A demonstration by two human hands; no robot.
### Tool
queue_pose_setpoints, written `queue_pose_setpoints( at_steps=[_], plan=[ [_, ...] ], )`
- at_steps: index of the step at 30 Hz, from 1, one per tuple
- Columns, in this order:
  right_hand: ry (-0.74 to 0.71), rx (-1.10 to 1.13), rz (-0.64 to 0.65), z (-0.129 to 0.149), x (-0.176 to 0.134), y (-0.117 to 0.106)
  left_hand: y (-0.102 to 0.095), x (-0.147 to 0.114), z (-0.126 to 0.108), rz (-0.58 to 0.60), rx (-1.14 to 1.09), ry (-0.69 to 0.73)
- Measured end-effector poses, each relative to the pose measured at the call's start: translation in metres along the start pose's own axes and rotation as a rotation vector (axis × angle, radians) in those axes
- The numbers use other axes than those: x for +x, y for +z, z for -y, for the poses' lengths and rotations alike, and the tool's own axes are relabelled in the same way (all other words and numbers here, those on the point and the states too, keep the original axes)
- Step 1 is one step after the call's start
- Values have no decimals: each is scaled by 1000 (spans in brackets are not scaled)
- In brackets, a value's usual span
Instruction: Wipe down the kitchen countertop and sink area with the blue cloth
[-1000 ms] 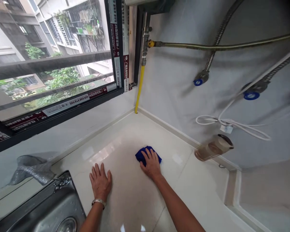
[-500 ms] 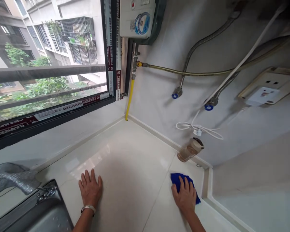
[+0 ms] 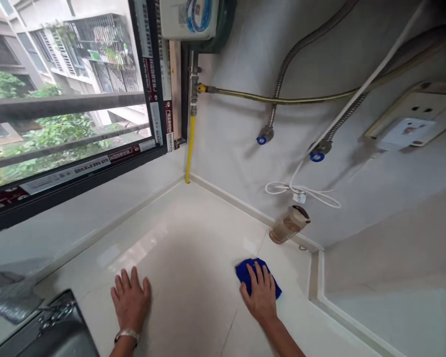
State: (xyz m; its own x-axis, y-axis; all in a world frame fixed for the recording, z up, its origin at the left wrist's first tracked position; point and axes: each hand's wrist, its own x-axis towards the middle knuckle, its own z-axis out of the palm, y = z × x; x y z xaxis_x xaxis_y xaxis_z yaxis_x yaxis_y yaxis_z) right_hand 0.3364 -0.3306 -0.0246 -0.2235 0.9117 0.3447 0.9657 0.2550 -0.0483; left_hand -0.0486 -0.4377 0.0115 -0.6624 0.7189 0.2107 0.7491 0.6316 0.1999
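My right hand (image 3: 259, 295) holds a dark blue cloth (image 3: 250, 267) down against the white countertop (image 3: 193, 248), its fingers spread over the top. Part of the cloth is hidden under the palm. To the left, my left hand (image 3: 132, 300) lies flat on the counter, fingers stretched out and holding nothing; a silvery band circles that wrist. Beyond the cloth, a brownish see-through bottle (image 3: 290, 225) with a dark lid stands near the wall.
A metal sink (image 3: 59, 332) and a faucet under silvery wrapping (image 3: 13, 297) are at lower left. A yellow pipe (image 3: 189, 148) enters the counter's corner. Valves, hoses, a tied white cord (image 3: 299, 193) and a socket (image 3: 418, 116) are on the wall. A window is at left.
My right hand has slid left across the counter, and the blue cloth has moved with it. The view has shifted slightly; my left hand still lies flat.
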Motion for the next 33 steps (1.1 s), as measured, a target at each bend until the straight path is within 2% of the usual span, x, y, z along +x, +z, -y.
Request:
queue_pose_setpoints(
  at_steps=[5,11,16,20,24,26,33],
  plan=[
    [156,-66,-15,-18,70,21,6,2,2,-46,3,26],
    [153,-69,49,-27,131,45,11,2,5,-63,-1,39],
    [223,-47,100,-17,179,64,16,1,9,-83,1,57],
    [315,-38,134,9,220,72,20,0,12,-74,13,61],
    [390,-58,194,46,256,76,24,0,14,-73,21,56],
    [348,-50,219,67,272,79,25,0,14,-75,24,63],
    [26,31,307,157,310,91,29,-4,17,-79,36,72]
  ],
)
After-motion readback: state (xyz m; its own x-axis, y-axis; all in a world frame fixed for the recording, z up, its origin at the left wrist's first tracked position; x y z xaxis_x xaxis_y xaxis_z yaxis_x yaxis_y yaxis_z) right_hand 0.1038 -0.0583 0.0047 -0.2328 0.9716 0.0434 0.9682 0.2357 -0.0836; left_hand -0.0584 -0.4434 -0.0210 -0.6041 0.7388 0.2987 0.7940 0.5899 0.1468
